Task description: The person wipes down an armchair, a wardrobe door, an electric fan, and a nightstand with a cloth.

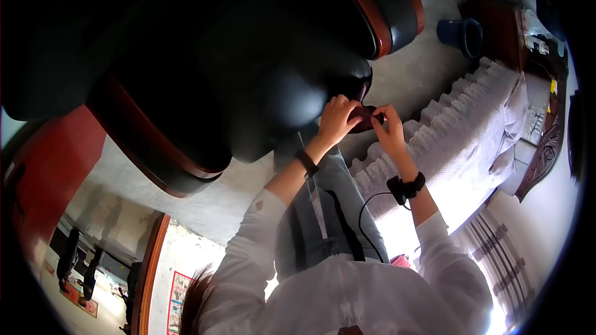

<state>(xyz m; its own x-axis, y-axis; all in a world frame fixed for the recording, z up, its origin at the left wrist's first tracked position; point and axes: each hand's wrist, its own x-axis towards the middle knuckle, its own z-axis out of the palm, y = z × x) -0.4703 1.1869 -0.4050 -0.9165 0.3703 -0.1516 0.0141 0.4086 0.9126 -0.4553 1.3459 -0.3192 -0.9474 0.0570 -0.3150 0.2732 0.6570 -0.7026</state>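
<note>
A small dark maroon piece [362, 118], its kind hard to make out, is held between my two hands in front of the black sofa seat edge. My left hand [337, 119] is closed on its left side, with thumb and fingers around it. On the other side my right hand [390, 129] pinches its dark end between thumb and fingertips. Around my left wrist is a black band [307, 164], while a black device with a cable [405, 188] is strapped to my right wrist. My legs in grey trousers [329, 211] lie below the hands.
The black sofa [273, 80] with wood-trimmed armrests [167, 130] fills the upper left. To the right stands a bed with a lace-edged cover [459, 124]. A dark blue bin [456, 34] lies beyond it, beside a brown cabinet [496, 31]. A doorway frame [152, 267] shows at lower left.
</note>
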